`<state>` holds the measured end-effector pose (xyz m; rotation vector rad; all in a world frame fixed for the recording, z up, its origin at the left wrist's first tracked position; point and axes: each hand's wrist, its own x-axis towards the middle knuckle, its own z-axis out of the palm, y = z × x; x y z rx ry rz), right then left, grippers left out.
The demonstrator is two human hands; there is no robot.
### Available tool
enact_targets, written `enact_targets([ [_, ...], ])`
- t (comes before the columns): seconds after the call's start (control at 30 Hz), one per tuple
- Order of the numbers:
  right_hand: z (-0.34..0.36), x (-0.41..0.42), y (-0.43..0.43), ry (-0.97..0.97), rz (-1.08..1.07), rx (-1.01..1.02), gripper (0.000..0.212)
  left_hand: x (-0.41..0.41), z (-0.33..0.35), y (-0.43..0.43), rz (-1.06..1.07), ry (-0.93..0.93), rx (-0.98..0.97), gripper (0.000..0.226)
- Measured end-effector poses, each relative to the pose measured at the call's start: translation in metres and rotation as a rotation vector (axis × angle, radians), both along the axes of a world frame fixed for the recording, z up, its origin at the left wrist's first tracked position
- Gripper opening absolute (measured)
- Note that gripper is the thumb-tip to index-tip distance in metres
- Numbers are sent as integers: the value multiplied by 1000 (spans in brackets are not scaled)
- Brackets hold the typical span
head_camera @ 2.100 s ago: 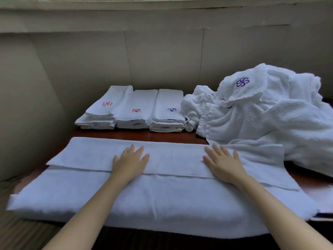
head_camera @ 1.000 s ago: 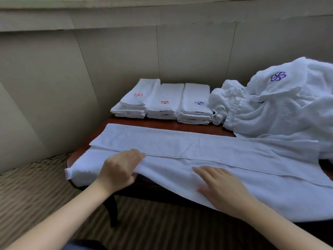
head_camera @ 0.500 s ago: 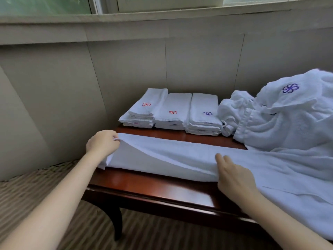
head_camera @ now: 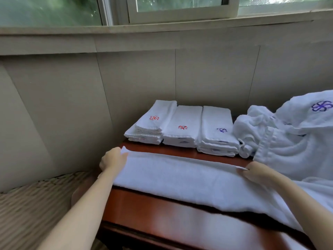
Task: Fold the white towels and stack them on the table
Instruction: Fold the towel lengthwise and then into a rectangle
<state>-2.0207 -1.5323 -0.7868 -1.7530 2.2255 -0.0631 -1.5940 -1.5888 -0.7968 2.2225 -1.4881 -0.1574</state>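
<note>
Long towel (head_camera: 180,177) lies left-to-right across the counter (head_camera: 162,210).
Left hand (head_camera: 112,160) grips its end at the counter's left edge; right hand (head_camera: 257,173) pinches the far hem further right; the left end likely folds rightward.

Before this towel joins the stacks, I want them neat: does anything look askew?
Yes: the left stack is uneven; its top towel, with the red emblem, sits skewed, shifted off the layers beneath toward the middle stack. The middle and right stack look square.

The left hand (head_camera: 112,159) and right hand (head_camera: 255,171) grip the far edge of the towel (head_camera: 180,177).
</note>
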Motion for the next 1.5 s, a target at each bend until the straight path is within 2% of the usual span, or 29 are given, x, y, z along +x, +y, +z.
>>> enact_targets([
  [0.17,-8,2,-13,77,-42,-19,49,-10,-5,-4,36,-75,-29,20],
  [0.27,-8,2,-11,57,-67,-32,50,-32,-3,-6,-22,-340,33,40],
  [0.33,-8,4,-5,59,-80,-75,53,-63,-5,-5,-211,-423,41,43],
  [0.47,-8,18,20,109,-60,-167,47,-149,-12,13,-608,-325,84,45],
  [0.57,-11,24,47,130,-57,-201,32,-207,-16,32,-742,-275,104,39],
  [0.67,-7,6,78,188,-64,-159,28,-241,-24,53,-815,-226,175,48],
  [0.83,23,-48,130,-16,-21,-5,40,-231,-23,69,-855,-252,226,61],
  [0.93,42,-68,160,-445,-2,181,47,-214,-16,80,-955,-270,271,61],
  [0.97,47,-75,169,-508,-25,220,46,-209,-13,84,-979,-273,283,61],
  [1.0,50,-84,177,-495,-49,242,45,-205,-11,88,-995,-272,295,62],
  [1.17,49,-130,196,-123,-212,202,21,-205,-4,94,-969,-208,252,53],
  [1.33,35,-141,197,-135,-408,22,28,-249,-1,88,-816,-186,170,33],
  [1.5,21,-142,203,-32,-566,-53,7,-257,-18,97,-861,-232,87,35],
])
